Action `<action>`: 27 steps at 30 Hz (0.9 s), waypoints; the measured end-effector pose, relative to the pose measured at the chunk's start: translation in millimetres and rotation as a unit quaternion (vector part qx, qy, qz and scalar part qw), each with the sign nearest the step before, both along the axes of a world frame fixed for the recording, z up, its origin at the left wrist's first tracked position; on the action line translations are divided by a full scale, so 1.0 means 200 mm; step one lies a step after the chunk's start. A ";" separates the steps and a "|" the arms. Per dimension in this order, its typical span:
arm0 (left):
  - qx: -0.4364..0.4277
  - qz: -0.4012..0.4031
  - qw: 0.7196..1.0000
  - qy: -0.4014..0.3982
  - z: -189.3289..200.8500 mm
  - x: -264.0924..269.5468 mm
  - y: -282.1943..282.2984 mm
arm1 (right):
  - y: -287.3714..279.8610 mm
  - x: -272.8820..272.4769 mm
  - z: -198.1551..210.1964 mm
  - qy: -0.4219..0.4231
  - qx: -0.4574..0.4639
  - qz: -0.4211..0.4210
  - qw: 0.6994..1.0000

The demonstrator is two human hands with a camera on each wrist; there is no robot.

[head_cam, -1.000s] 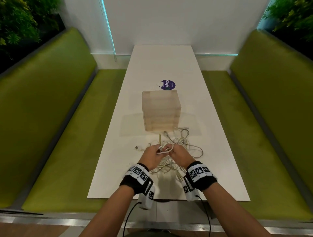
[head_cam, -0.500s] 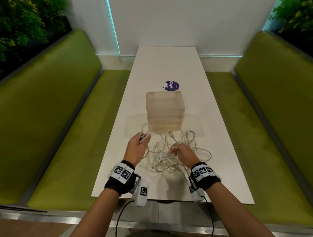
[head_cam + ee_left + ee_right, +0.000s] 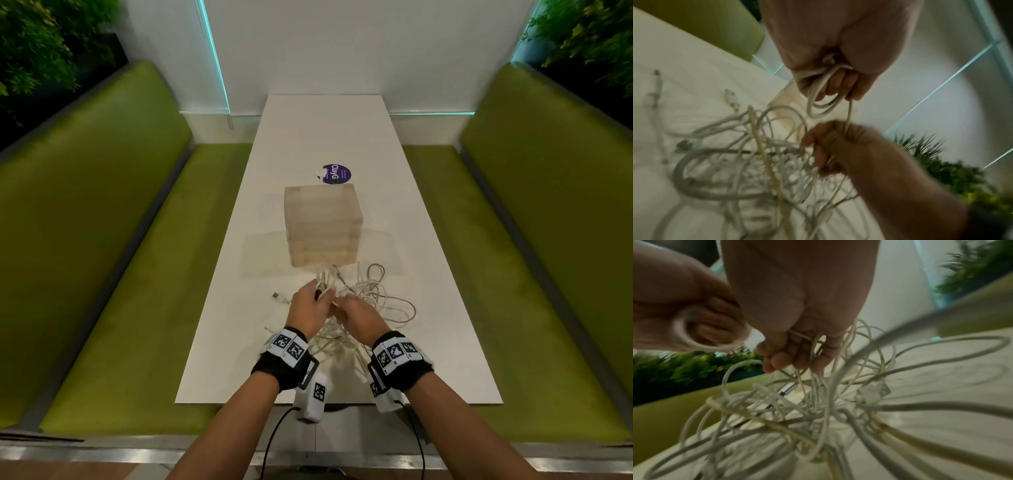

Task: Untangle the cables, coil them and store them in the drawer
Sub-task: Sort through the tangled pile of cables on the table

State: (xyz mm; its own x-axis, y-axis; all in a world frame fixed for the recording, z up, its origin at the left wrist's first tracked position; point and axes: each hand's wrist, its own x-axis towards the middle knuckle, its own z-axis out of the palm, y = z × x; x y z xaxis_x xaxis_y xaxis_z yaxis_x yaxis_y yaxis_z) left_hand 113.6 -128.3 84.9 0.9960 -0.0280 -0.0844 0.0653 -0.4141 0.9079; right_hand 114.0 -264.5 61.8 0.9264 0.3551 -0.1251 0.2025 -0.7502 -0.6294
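left hand (image 3: 310,305) back beside right hand (image 3: 356,313), gripping cables (image 3: 380,298).

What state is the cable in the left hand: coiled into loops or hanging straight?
Coiled. The left hand holds the white cable gathered into a few loops; one strand runs down to the right hand.

— Left hand (image 3: 310,305): position and condition?
— Forearm extended forward, fingers curled, gripping a small coil of white cable (image 3: 824,97).
— Right hand (image 3: 356,317)?
— Just beside the left, nearly touching. Fingers curled, pinching the strand running from that coil. Both wrists carry black bands with markers.
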 end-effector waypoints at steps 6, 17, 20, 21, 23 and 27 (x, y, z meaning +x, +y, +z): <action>-0.113 0.117 0.985 -0.058 0.15 0.00 0.24 | -0.08 0.06 -0.01 0.059 0.005 -0.062 0.996; 0.059 -0.131 0.986 0.088 0.00 -0.07 0.02 | 0.00 0.00 -0.02 -0.014 0.011 -0.005 1.000; 0.047 -0.139 0.988 0.056 -0.01 -0.08 -0.03 | -0.03 0.01 -0.03 -0.011 0.051 -0.029 0.998; 0.051 -0.125 0.990 0.037 -0.01 -0.07 -0.01 | -0.06 0.01 -0.05 -0.018 0.059 -0.047 0.997; 0.061 -0.085 0.994 0.012 0.00 -0.03 0.05 | -0.13 0.03 -0.09 -0.017 0.074 -0.090 0.993; 0.084 -0.117 0.989 0.037 0.04 -0.01 0.12 | -0.14 0.05 -0.10 -0.004 0.059 -0.110 0.992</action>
